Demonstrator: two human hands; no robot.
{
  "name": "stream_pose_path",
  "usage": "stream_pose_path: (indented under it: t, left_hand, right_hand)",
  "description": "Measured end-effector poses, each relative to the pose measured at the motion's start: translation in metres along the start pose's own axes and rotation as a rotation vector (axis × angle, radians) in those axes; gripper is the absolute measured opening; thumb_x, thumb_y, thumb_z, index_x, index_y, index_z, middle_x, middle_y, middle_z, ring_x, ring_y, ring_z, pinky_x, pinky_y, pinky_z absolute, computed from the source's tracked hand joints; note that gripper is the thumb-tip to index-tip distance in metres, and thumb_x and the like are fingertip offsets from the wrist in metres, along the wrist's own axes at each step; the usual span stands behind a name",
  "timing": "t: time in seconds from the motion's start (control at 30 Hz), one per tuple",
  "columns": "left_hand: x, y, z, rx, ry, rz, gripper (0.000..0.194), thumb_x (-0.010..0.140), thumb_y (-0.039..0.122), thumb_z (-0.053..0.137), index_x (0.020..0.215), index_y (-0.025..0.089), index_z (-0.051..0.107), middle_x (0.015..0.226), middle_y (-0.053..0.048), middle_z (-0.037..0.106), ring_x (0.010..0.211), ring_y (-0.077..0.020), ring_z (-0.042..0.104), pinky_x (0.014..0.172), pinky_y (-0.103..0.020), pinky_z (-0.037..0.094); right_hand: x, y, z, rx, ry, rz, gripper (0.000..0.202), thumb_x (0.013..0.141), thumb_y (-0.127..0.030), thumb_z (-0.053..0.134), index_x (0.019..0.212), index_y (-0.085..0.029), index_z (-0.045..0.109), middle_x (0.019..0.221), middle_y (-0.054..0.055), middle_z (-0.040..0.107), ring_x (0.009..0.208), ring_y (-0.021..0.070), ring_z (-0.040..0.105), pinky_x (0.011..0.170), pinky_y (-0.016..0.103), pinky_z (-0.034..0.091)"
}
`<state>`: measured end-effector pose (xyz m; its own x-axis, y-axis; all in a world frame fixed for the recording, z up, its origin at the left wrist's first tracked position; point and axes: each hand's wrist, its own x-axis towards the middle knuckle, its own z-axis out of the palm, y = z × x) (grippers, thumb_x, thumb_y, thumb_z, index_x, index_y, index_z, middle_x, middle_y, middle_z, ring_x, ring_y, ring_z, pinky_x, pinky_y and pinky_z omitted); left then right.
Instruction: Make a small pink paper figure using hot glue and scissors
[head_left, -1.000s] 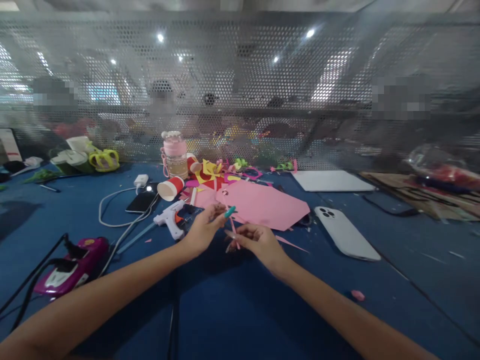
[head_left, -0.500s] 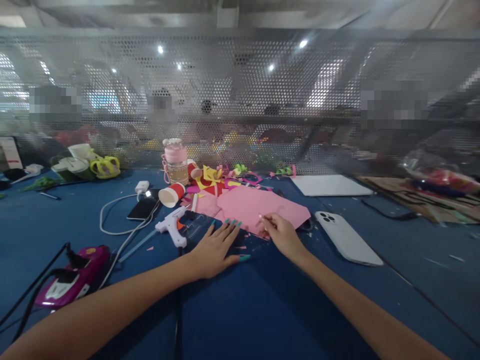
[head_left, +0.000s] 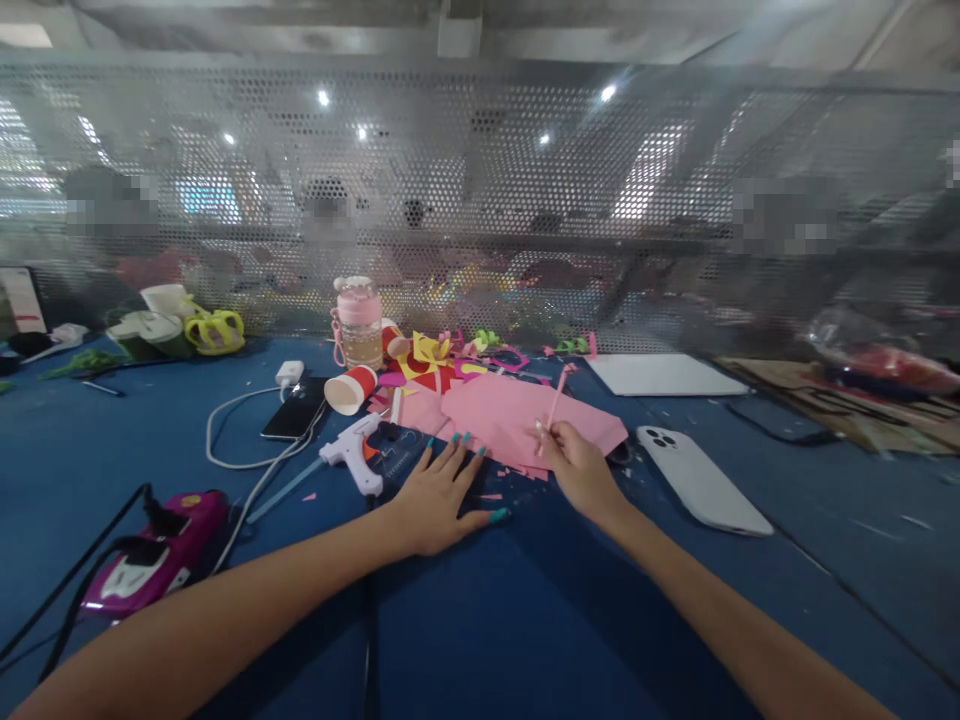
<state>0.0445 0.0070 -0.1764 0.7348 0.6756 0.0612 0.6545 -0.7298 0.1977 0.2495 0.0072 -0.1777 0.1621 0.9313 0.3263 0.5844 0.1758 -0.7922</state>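
Blue tabletop (head_left: 480, 630): thin pink strip (head_left: 557, 396) is pinched by right hand (head_left: 583, 475), long axis steep in view, curled end up-right; left hand (head_left: 433, 508) laid flat, fingers spread.

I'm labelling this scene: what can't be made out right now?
In the head view:
Pink strip: gripped part hidden by the right hand.
Dark item beside the glue gun: full outline partly covered by pink paper.
Right forearm: cut off by the bottom edge.
Mesh screen: what lies behind is blurred.
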Motion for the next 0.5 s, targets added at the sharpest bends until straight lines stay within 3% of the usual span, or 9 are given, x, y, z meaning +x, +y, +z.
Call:
stream_pose_path:
  t: [0.07,0.23,0.5]
  left_hand:
    - [0.000,-0.001,0.000,0.000,-0.002,0.002,0.071,0.082,0.058,0.026,0.135,0.011,0.024,0.141,-0.017,0.022,0.132,-0.0277,0.013,0.104,-0.051,0.013]
    - [-0.001,0.000,0.000,-0.012,0.007,-0.057,0.071,0.082,0.054,0.029,0.137,0.010,0.016,0.143,-0.018,0.014,0.132,-0.0277,0.009,0.104,-0.049,0.016]
    - [-0.002,0.000,-0.001,-0.003,0.006,-0.113,0.078,0.080,0.056,0.034,0.137,0.007,0.012,0.143,-0.020,0.010,0.132,-0.0291,0.004,0.103,-0.054,0.011]
  right_hand:
    - [0.002,0.003,-0.001,-0.153,-0.051,-0.036,0.027,0.080,-0.044,0.035,0.065,-0.023,0.043,0.061,0.005,0.056,0.067,0.0226,0.055,0.067,0.037,0.042]
    - [-0.001,0.001,0.003,-0.215,-0.164,-0.035,0.020,0.079,-0.034,0.037,0.062,-0.024,0.042,0.052,0.001,0.050,0.062,0.0222,0.052,0.067,0.037,0.040]
    - [-0.026,-0.028,0.011,-0.236,-0.298,-0.078,0.024,0.082,-0.034,0.033,0.061,-0.024,0.038,0.048,-0.001,0.047,0.047,0.0173,0.048,0.048,0.027,0.031]
